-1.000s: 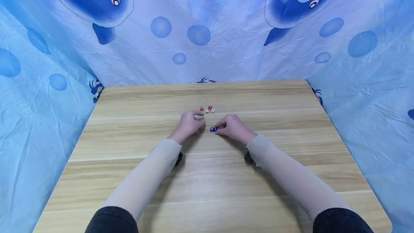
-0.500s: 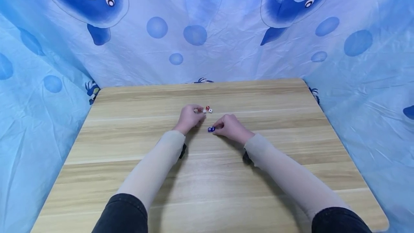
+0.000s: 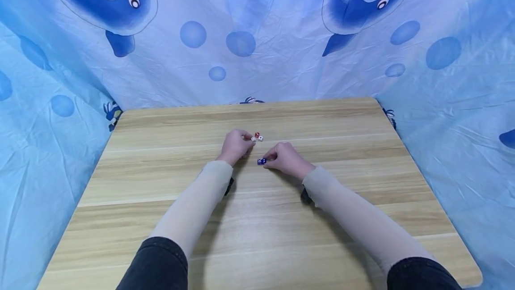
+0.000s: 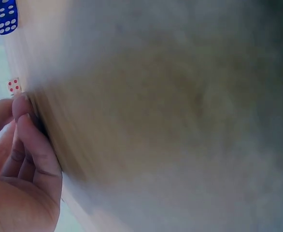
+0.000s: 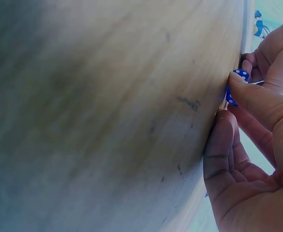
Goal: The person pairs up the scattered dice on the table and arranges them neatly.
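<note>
My right hand (image 3: 289,160) pinches one of two small blue dice (image 3: 261,161) that sit side by side at the middle of the table. In the right wrist view the thumb lies against the blue dice (image 5: 239,75). Farther back, my left hand (image 3: 236,146) has thumb and fingertips drawn together where a red die sat; that die is hidden by the fingers. Two white dice (image 3: 260,138) and another red die (image 3: 257,135) stand just right of the left fingertips. A die with red dots (image 4: 14,86) shows beyond them in the left wrist view.
The dice lie on a wood-grain table (image 3: 257,227) with its back edge against a blue curtain (image 3: 281,66) printed with dolphins. More curtain hangs along both sides. A dark band shows at each wrist.
My left hand has moved back and slightly right, closing its fingers over the left red die. The right hand stays at the blue dice. The head view has shifted slightly.
</note>
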{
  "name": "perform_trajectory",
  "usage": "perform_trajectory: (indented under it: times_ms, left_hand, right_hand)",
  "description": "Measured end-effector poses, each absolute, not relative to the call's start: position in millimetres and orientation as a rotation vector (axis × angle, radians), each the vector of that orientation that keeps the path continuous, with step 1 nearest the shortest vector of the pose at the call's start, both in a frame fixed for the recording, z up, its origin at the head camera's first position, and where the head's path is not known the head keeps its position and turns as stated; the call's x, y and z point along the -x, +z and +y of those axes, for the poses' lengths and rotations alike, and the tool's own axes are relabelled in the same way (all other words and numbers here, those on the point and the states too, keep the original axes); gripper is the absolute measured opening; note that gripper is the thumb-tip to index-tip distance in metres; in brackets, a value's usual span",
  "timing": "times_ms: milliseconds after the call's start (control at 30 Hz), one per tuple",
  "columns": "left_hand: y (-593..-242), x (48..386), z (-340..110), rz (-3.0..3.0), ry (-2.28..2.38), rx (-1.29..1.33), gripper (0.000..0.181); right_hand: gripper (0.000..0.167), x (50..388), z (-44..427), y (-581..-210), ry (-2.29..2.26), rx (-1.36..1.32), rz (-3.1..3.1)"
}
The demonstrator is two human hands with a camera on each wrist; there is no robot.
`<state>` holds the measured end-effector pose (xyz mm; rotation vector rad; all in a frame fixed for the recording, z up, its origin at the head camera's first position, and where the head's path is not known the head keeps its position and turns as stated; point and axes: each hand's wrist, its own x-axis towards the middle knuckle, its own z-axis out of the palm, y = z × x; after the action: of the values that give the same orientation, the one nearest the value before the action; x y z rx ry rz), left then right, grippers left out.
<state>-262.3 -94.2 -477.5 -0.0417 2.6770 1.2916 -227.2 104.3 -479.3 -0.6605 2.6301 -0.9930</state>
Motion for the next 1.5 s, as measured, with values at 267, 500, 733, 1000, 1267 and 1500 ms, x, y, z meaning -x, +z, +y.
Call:
perform_trajectory:
  times_ms: [267, 500, 733, 1000, 1267, 1500]
  left_hand:
    - [-474, 256, -93, 2.659, 1.247, 0.036, 0.016]
    - [-470, 245, -91, 2.570, 1.205, -0.126, 0.014]
    - [-472, 239, -95, 2.567, 1.188, -0.216, 0.015]
    - [-474, 238, -96, 2.568, 1.201, -0.222, 0.015]
    - [-471, 234, -94, 2.580, 1.167, -0.195, 0.012]
    - [-472, 233, -94, 2.589, 1.156, -0.193, 0.011]
  right_hand:
    - [0.023, 227, 104, -479, -0.993, 0.645, 2.627]
    - [0.023, 227, 106, -478, -1.018, 0.633, 2.609]
    - [0.024, 227, 106, -477, -1.033, 0.625, 2.611]
    - [0.025, 226, 106, -476, -1.023, 0.609, 2.613]
    - [0.025, 225, 104, -476, -1.023, 0.610, 2.621]
    - [0.023, 225, 103, -476, -1.034, 0.615, 2.609]
